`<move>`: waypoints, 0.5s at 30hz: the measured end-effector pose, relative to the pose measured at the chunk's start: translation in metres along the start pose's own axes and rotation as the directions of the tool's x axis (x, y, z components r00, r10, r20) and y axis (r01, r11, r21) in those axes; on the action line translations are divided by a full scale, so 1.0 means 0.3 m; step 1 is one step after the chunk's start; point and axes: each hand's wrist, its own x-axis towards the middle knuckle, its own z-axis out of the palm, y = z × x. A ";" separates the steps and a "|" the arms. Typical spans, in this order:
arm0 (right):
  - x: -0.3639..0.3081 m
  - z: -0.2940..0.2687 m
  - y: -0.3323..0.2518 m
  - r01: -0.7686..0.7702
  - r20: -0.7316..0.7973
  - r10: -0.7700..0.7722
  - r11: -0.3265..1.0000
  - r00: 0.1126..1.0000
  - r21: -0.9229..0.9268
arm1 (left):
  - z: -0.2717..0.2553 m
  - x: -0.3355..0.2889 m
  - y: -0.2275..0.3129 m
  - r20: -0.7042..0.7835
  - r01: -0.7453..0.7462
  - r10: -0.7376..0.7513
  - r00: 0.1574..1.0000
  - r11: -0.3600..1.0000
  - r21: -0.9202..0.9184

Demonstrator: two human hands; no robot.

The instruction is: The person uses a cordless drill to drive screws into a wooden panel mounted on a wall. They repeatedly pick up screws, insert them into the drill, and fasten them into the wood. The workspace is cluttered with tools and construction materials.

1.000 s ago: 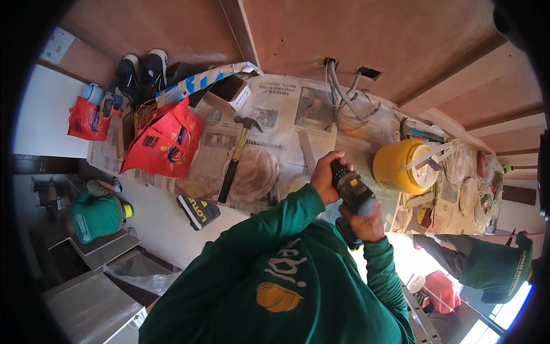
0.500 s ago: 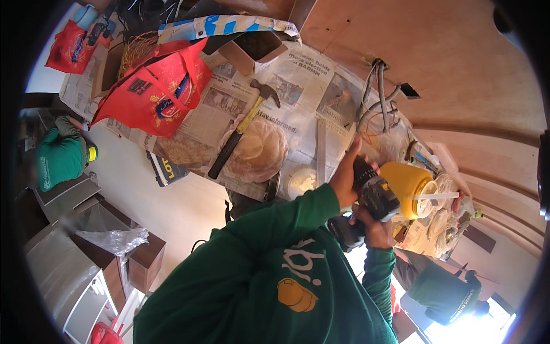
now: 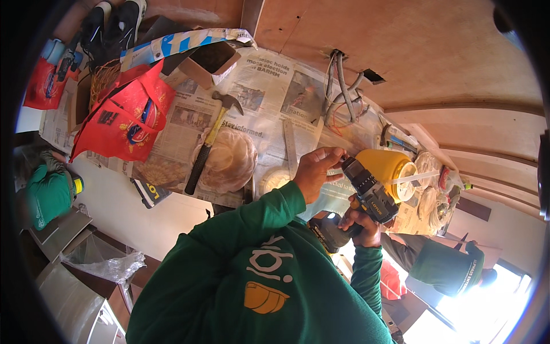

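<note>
My right hand [image 3: 364,225] is wrapped round the grip of a dark cordless drill [image 3: 366,192]. The drill's chuck points up and to the left, and its battery hangs below my fingers. At the chuck's tip, the thumb and index finger of my left hand [image 3: 317,173] are pinched together, the other fingers curled. What they hold there is too small to make out. Close behind the drill lies a yellow plastic jar [image 3: 378,163], with a white stick by its mouth. A claw hammer [image 3: 209,140] with a yellow and black handle rests partly on a crumpled, pale round bundle [image 3: 229,160].
Newspaper [image 3: 258,123] covers the worktable. On it are a red bag [image 3: 129,117], an open cardboard box [image 3: 212,63], a flat metal strip [image 3: 290,146] and a white tub [image 3: 275,180]. Grey cables [image 3: 338,86] hang from the wooden panel. Two people in green work farther off.
My left hand has shifted from round the chuck to a fingertip pinch at its tip. The drill body shows more fully. The view has turned, so the table things sit further left.
</note>
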 end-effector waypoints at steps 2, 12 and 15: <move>-0.004 -0.019 0.036 0.017 0.023 -0.020 0.989 1.000 0.144 | 0.019 -0.017 -0.010 -0.042 -0.064 0.065 0.997 0.998 0.029; 0.068 -0.137 0.088 -0.064 0.446 -0.151 0.900 0.882 0.430 | 0.136 -0.099 0.031 0.130 -0.351 0.341 0.931 0.934 0.062; 0.057 -0.105 0.065 -0.066 0.424 -0.128 0.908 0.897 0.414 | 0.150 -0.062 -0.029 0.264 -0.252 0.229 0.937 0.966 0.056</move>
